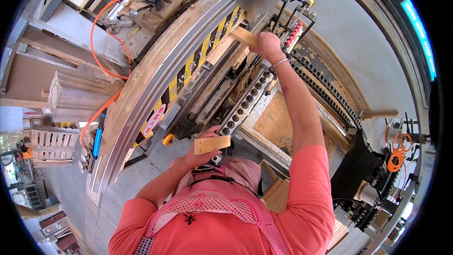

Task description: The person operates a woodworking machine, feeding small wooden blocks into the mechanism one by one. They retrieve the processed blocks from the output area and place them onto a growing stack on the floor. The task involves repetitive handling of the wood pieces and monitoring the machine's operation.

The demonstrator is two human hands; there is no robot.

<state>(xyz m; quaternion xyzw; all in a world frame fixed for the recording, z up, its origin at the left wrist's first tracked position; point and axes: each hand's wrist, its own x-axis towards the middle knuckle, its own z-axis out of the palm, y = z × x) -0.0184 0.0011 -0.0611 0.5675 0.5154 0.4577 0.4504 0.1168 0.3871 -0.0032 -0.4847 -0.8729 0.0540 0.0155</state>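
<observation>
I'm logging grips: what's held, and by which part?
Left hand: pale rectangular wooden block, by its long edges. Right hand: second pale wooden block, by its right end.

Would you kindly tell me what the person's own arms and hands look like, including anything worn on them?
The left hand and right hand wear no visible gloves. The short sleeves are plain coral-pink, leaving the forearms bare. A thin, light-coloured bracelet circles the right wrist.
</observation>
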